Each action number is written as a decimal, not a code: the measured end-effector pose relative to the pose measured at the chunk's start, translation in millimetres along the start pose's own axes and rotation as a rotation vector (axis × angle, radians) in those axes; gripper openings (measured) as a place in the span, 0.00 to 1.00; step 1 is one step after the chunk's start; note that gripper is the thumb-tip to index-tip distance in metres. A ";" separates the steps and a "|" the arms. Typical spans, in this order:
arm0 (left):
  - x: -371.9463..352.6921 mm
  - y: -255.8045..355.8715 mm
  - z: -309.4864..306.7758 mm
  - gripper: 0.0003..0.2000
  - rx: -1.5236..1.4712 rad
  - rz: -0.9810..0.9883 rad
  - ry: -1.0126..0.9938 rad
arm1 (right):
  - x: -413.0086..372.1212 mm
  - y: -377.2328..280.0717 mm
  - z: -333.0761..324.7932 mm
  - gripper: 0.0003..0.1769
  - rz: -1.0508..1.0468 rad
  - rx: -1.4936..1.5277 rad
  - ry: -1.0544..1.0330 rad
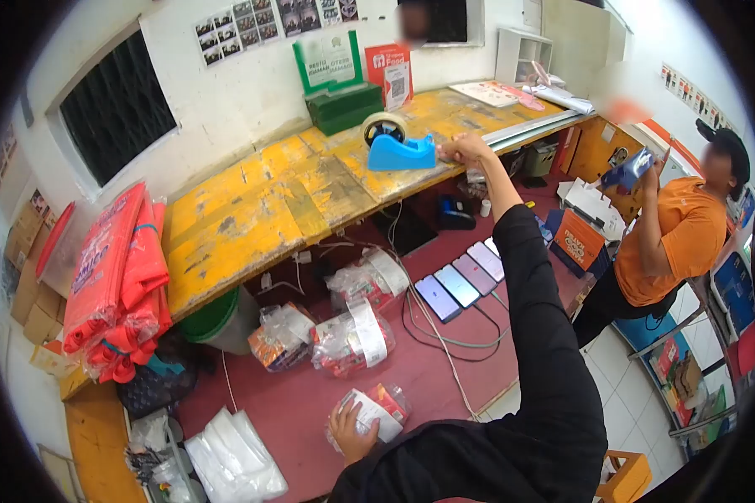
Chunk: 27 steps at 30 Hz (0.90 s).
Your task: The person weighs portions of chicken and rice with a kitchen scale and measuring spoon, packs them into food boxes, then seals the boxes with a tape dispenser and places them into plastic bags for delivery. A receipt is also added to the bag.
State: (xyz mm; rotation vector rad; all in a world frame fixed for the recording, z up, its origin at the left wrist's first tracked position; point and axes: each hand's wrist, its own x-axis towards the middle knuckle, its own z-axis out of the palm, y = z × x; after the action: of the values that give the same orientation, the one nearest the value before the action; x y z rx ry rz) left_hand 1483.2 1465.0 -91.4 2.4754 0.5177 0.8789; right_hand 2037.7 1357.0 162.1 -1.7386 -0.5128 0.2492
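My left hand (354, 431) lies over a plastic-wrapped package (392, 407) with a white label, low on the red worktop, its fingers curved across the near side. Far out, my right hand (468, 149) pinches at the front end of a blue tape dispenser (401, 154) on the yellow wooden shelf. A large tape roll (383, 128) sits in the dispenser. Clear tape between my fingertips is too fine to make out. More wrapped packages, including a labelled one (354, 339) and an orange one (282, 337), lie beyond my left hand.
Several phones, one a lit phone (438, 298), lie in a row with cables beside my right arm. Red bags (113, 277) are piled at the left, above clear plastic bags (236, 457). A green box (344, 109) stands on the shelf. A person in orange (675, 239) stands right.
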 end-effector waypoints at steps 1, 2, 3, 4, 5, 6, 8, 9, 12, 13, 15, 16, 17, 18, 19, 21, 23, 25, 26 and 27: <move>-0.7 -0.4 0.0 0.21 -0.003 0.016 0.009 | -4.5 -0.1 3.6 0.13 0.020 -0.003 -0.015; 0.5 -1.6 0.2 0.21 -0.016 0.020 0.002 | -9.6 -0.2 7.4 0.17 -0.122 -0.082 0.056; 0.7 -2.6 0.1 0.22 -0.016 0.017 -0.009 | -12.2 1.0 15.4 0.21 -0.268 -0.160 0.120; 1.4 -3.2 0.2 0.22 -0.026 -0.004 -0.015 | -9.6 6.9 13.7 0.22 -0.335 -0.106 0.086; -0.2 -2.6 -0.1 0.21 -0.037 -0.021 -0.019 | -10.0 12.6 7.2 0.24 -0.403 -0.050 0.055; -2.6 -1.1 -0.6 0.21 -0.035 -0.038 -0.017 | -17.5 9.0 4.1 0.24 -0.348 0.106 0.030; -0.2 -0.7 -1.5 0.22 -0.029 -0.012 -0.007 | -26.0 8.3 -2.2 0.23 -0.264 0.238 0.031; 0.1 -0.8 -2.3 0.22 -0.027 -0.012 -0.004 | -28.7 9.7 -5.8 0.22 -0.178 0.369 0.041; -0.3 0.7 -2.8 0.22 -0.018 -0.016 -0.015 | -31.7 10.7 -13.5 0.21 -0.143 0.392 -0.016; -0.2 0.3 -2.0 0.22 -0.021 -0.016 -0.013 | -31.1 10.0 -14.3 0.21 -0.116 0.365 -0.052; -1.2 -0.7 -1.8 0.22 -0.020 -0.013 -0.016 | -29.2 -0.8 -11.1 0.19 -0.028 0.280 -0.009; -1.5 -1.2 -1.5 0.22 -0.024 -0.010 -0.012 | -26.8 -5.9 -8.0 0.18 0.060 0.191 0.034; -1.6 -1.2 -0.9 0.22 -0.030 -0.006 -0.008 | -24.4 -10.5 -3.8 0.18 0.061 0.193 0.038; -0.9 -0.9 -0.1 0.22 -0.031 -0.003 -0.010 | -17.3 -13.3 -1.3 0.17 0.107 -0.063 0.086; -0.1 -0.7 0.1 0.22 -0.031 -0.009 -0.009 | -4.9 -11.6 -2.6 0.16 0.155 -0.319 0.132; -1.7 0.4 -0.9 0.22 -0.030 -0.015 -0.018 | 6.7 -7.8 -3.6 0.16 0.195 -0.377 0.118; -1.7 1.1 -2.3 0.21 -0.033 -0.034 -0.022 | 5.7 -7.6 -2.4 0.16 0.093 -0.523 0.142; -1.1 -1.1 -9.8 0.20 -0.067 -0.028 -0.047 | -24.5 7.2 -5.5 0.11 -0.153 0.077 0.150; 2.7 -2.2 -11.2 0.20 -0.111 -0.022 -0.061 | -58.2 4.7 5.9 0.09 -0.211 0.206 0.181; 6.5 -7.7 -4.3 0.20 -0.105 -0.064 -0.023 | -96.4 1.8 25.5 0.08 -0.323 0.246 0.157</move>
State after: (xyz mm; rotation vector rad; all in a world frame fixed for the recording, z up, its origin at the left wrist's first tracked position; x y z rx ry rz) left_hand 1483.6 1475.8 -89.3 2.3584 0.5268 0.8305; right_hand 1942.4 1334.0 144.0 -1.3991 -0.6118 -0.0524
